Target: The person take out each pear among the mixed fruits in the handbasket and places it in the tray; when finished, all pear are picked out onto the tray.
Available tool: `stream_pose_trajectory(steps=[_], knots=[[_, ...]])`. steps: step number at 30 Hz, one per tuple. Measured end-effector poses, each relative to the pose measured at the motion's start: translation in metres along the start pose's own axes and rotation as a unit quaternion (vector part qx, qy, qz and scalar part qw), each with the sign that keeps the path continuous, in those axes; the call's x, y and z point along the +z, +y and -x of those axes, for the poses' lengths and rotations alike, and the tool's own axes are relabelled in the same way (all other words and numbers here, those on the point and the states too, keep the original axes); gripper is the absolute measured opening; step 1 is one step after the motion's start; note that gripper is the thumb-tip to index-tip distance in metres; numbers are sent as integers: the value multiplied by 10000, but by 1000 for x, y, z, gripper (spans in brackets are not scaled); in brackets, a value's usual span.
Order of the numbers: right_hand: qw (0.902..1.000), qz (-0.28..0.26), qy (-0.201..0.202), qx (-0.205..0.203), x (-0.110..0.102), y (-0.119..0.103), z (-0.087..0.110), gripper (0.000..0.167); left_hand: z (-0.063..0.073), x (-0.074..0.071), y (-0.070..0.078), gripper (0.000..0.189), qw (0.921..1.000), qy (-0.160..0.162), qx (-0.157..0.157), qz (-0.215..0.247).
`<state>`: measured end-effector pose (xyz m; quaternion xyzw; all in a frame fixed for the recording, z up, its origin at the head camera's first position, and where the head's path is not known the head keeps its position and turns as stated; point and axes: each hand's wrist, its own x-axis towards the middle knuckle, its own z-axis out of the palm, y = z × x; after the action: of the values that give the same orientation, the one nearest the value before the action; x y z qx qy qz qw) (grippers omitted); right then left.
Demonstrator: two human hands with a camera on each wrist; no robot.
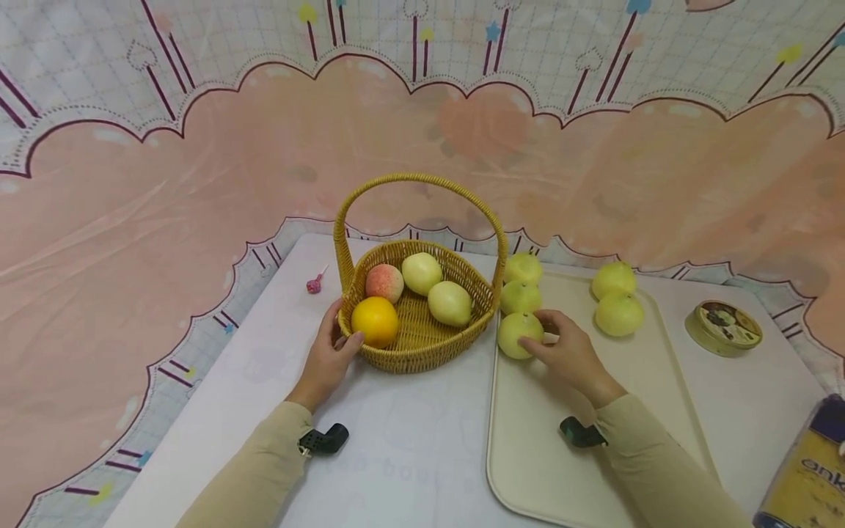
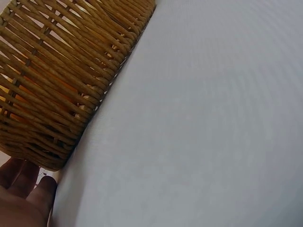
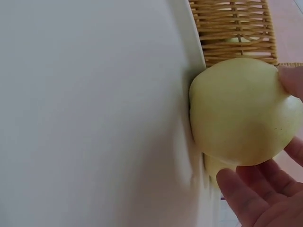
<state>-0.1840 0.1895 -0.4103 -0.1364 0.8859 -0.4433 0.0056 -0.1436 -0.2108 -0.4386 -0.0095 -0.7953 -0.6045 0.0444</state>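
A wicker basket [image 1: 417, 359] with a tall hoop handle stands on the table, its left end held by my left hand [image 1: 328, 357], thumb at the rim and fingers along the outside. Inside lie an orange [image 1: 375, 322], a peach [image 1: 384, 284] and two pale green fruits [image 1: 450, 303]. My right hand [image 1: 573, 357] grips a round yellow-green fruit [image 1: 521, 335] at the tray's left edge, with thumb and fingers on opposite sides. In the right wrist view this fruit [image 3: 244, 111] sits against the tray's rim. Two similar fruits [image 1: 521, 297] line up behind it.
The beige tray [image 1: 594, 455] carries two more yellow-green fruits [image 1: 619, 314] at its back right. Right of it are an oval tin [image 1: 725, 328] and a yellow-and-blue package [image 1: 805, 469]. A wrapped lollipop [image 1: 314, 284] lies left of the basket. Patterned cloth hangs behind the table.
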Motion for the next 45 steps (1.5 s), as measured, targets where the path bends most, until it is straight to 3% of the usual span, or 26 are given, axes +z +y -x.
stream_pose_trajectory(steps=[9,16,20,24,29,37,45], knots=[[9987,203,261,-393,-8,-14,4,63,1,0,-3,72,9999,-16,84,96],[9892,154,660,-1303,-3,-49,1,55,0,-2,-3,72,9999,17,101,74],[9814,34,446,-1865,12,-72,-7,54,0,-3,-2,72,9999,44,126,58],[9778,147,183,-2080,29,-86,-20,54,0,-2,-3,72,9999,-2,77,111],[9824,194,-18,-1855,46,-95,-35,55,0,-1,-2,72,9999,-19,84,99],[9956,205,-356,-847,65,-96,-57,63,0,-2,-2,72,9999,-31,99,105],[9976,184,-516,-429,74,-97,-78,68,0,-1,-3,73,9999,-14,91,68]])
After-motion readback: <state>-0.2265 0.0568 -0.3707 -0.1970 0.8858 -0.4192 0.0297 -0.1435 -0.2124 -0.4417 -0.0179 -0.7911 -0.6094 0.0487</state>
